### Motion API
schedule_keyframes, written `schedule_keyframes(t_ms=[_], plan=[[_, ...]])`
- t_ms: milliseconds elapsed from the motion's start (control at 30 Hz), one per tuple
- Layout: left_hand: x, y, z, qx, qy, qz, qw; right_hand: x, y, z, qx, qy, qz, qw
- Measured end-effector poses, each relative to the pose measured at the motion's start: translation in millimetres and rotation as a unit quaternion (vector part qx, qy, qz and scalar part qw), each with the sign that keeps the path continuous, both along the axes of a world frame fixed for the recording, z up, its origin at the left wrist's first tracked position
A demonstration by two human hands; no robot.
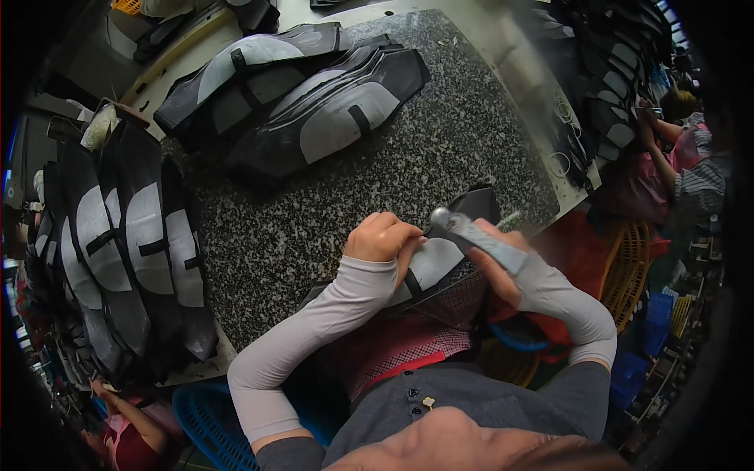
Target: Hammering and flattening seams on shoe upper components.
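Note:
My right hand (503, 251) is closed round a hammer (475, 235), its handle pale grey and its rounded metal head pointing left. Close beside that head, my left hand (385, 238) pinches the upper edge of a black panel (433, 265) with a light grey patch and a short black strip. The panel lies at the near edge of a speckled stone slab (471, 118), partly covered by both hands. Anything small between the left fingertips is too hidden to make out.
Similar panels (353, 118) lie stacked on the slab's far side. More panels (137, 243) stand packed at the left, and another pile (620, 86) rises at the far right. A yellow basket (626, 267) and a blue basket (208, 424) flank me. Other people work nearby.

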State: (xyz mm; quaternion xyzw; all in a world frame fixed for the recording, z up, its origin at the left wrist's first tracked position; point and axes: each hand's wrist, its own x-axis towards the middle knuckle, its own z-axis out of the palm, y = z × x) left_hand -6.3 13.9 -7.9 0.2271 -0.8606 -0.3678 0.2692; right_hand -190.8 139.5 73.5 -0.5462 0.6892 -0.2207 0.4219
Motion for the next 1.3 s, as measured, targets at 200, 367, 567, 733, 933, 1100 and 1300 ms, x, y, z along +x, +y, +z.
schedule_keyframes(t_ms=[200,367,567,733,933,1100,1300], plan=[[25.6,-4.4,14.9,0.137,-0.077,-0.014,0.987,-13.5,-3.8,-10.3,0.061,0.018,0.025,0.998],[26.1,9.5,5.8,-0.06,-0.036,0.003,0.998,-16.4,-9.9,3.5,-0.028,-0.011,-0.028,0.999],[22.0,11.0,10.9,-0.112,-0.066,-0.015,0.991,-10.1,-3.0,-16.0,0.026,-0.017,0.078,0.996],[23.0,12.7,9.9,-0.175,-0.059,0.003,0.983,2.4,-10.2,7.5,-0.042,-0.058,-0.002,0.997],[27.9,16.5,7.2,-0.186,-0.057,0.018,0.981,3.6,-19.2,-3.1,0.005,-0.037,0.003,0.999],[36.6,4.1,20.0,-0.136,-0.078,0.011,0.988,18.1,-11.9,-19.9,0.054,-0.033,0.087,0.994],[58.2,5.8,7.9,-0.05,-0.067,0.024,0.996,13.2,-22.8,-4.6,0.044,-0.035,0.055,0.997]])
